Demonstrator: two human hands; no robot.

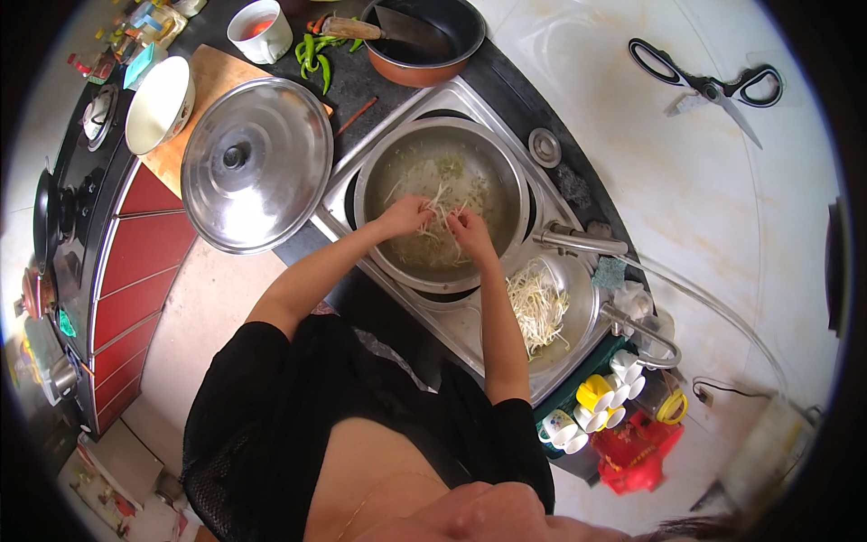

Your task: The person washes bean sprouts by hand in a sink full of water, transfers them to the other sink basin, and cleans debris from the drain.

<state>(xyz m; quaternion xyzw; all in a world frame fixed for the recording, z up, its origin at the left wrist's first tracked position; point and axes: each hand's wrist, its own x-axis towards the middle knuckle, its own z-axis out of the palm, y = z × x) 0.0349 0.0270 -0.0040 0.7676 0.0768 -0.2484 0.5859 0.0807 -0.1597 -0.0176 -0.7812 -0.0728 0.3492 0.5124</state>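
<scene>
Both my hands are over a round steel basin (370, 172) that sits in the left sink bowl. Cloudy water fills it, and bean sprouts (442, 165) float there. My left hand (405, 217) has its fingers closed on a few pale sprouts. Close beside it, my right hand (471, 237) pinches sprouts from the same small bunch (440, 206). To the right, a heap of white bean sprouts (539, 312) lies in the smaller sink bowl (582, 289).
Left of the basin rests a large steel lid (271, 176) over a cutting board (203, 72). Behind stands a pan (415, 70) with a cleaver (411, 32) across it, near green peppers (312, 56). A faucet (582, 239) and several cups (596, 395) are at right.
</scene>
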